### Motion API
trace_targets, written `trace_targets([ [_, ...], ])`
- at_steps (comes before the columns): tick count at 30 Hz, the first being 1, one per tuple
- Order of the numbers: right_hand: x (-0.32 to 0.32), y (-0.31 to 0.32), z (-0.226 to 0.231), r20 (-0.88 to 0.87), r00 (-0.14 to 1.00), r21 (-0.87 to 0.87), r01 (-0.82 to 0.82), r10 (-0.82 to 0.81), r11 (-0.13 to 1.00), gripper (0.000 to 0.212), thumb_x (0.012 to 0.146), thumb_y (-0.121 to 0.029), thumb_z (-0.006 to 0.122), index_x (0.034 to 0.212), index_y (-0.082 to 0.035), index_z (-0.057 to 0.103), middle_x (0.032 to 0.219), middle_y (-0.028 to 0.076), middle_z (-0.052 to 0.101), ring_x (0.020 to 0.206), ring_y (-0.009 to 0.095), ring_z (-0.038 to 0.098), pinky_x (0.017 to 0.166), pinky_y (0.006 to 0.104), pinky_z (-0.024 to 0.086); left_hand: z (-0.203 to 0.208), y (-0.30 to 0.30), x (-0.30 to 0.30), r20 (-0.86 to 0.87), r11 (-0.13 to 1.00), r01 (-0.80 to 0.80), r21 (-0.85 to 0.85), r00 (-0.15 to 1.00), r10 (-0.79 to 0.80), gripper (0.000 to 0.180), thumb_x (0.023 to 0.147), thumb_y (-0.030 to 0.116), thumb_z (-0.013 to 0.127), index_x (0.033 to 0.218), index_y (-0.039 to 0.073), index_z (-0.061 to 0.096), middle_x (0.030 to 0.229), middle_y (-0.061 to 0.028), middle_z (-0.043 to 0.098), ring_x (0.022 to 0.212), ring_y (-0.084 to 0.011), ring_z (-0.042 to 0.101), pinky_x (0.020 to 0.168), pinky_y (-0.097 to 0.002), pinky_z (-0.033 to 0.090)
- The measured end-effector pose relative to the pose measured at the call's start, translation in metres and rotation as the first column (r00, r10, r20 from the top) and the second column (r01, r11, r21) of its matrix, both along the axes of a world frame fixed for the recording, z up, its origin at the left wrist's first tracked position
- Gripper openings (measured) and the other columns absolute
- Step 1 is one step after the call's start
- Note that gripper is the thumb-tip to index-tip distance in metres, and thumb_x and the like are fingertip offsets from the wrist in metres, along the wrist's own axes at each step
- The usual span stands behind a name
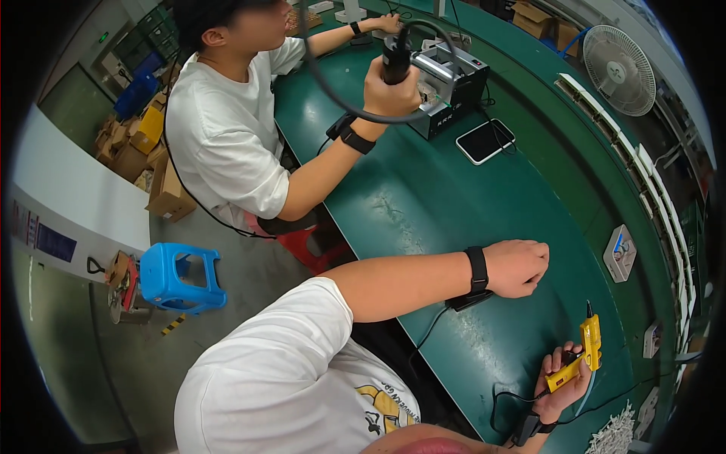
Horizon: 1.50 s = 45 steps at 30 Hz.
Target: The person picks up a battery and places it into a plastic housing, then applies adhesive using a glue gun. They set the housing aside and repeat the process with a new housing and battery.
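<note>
My left hand (516, 267) rests low over the green bench (416, 219), fingers curled into a loose fist with the palm turned down. Anything inside those fingers is hidden. A black strap (477, 270) circles that wrist, with a dark box under it. Closer to the lower right, my right hand (563, 378) is closed around a yellow gun-shaped tool (582, 352). Its dark pointed tip aims away from my hand, toward the top of the view. A black cord and a pale blue tube trail near its grip. A dark box is strapped to my right wrist.
A co-worker's hand (389, 91) holds a black cylindrical tool beside a black and silver machine (454, 83). A phone (485, 141) lies on the bench. Small trays (620, 253) line the far edge. White parts (614, 433) are heaped at lower right. A blue stool (181, 278) stands behind.
</note>
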State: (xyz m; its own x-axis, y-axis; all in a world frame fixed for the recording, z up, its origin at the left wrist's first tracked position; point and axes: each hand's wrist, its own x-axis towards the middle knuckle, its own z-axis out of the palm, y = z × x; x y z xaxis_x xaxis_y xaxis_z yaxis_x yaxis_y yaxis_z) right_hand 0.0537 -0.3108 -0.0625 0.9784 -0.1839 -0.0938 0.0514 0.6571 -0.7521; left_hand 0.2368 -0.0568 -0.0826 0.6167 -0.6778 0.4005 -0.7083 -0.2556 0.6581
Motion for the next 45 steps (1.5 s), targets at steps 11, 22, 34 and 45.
trace_targets([
  [11, 0.0001, 0.0006, -0.0004, -0.001, 1.000, -0.006, -0.016, 0.016, 1.000, 0.026, 0.102, -0.027, 0.059, 0.116, -0.005, 0.058, 0.104, 0.009, 0.059, 0.067, 0.014, 0.049, 0.058, 0.0284, 0.043, 0.0011, 0.0021, -0.0011, 0.002, 1.000, 0.002, 0.025, 1.000, -0.002, 0.008, 0.086, 0.013, 0.072, 0.082, 0.007, 0.067, 0.118, -0.0111, 0.065, 0.111, -0.0304, 0.064, 0.095, -0.0425, 0.054],
  [22, 0.0028, 0.0003, 0.0027, -0.002, 1.000, -0.020, -0.017, 0.017, 1.000, 0.027, 0.102, -0.027, 0.059, 0.117, -0.005, 0.057, 0.105, 0.009, 0.059, 0.068, 0.014, 0.048, 0.059, 0.0288, 0.043, 0.0015, 0.0013, 0.0001, -0.010, 0.999, -0.013, 0.030, 1.000, 0.013, 0.008, 0.087, 0.013, 0.071, 0.083, 0.007, 0.068, 0.117, -0.0103, 0.064, 0.112, -0.0302, 0.063, 0.097, -0.0416, 0.054],
  [34, -0.0007, 0.0014, 0.0013, -0.014, 1.000, -0.018, -0.010, 0.009, 1.000, 0.027, 0.102, -0.027, 0.059, 0.117, -0.005, 0.057, 0.106, 0.009, 0.059, 0.067, 0.014, 0.047, 0.058, 0.0289, 0.042, 0.0006, 0.0030, -0.0030, -0.020, 0.999, -0.006, 0.037, 1.000, 0.007, 0.008, 0.087, 0.013, 0.071, 0.083, 0.007, 0.068, 0.117, -0.0105, 0.064, 0.112, -0.0303, 0.063, 0.097, -0.0420, 0.054],
  [45, 0.0013, 0.0026, 0.0061, -0.001, 1.000, -0.009, -0.019, 0.019, 1.000, 0.027, 0.102, -0.026, 0.059, 0.117, -0.004, 0.057, 0.106, 0.009, 0.058, 0.067, 0.014, 0.048, 0.060, 0.0288, 0.043, 0.0025, 0.0016, -0.0016, 0.002, 1.000, 0.007, 0.026, 1.000, -0.007, 0.008, 0.087, 0.013, 0.072, 0.083, 0.007, 0.068, 0.118, -0.0114, 0.064, 0.112, -0.0313, 0.064, 0.097, -0.0427, 0.054],
])
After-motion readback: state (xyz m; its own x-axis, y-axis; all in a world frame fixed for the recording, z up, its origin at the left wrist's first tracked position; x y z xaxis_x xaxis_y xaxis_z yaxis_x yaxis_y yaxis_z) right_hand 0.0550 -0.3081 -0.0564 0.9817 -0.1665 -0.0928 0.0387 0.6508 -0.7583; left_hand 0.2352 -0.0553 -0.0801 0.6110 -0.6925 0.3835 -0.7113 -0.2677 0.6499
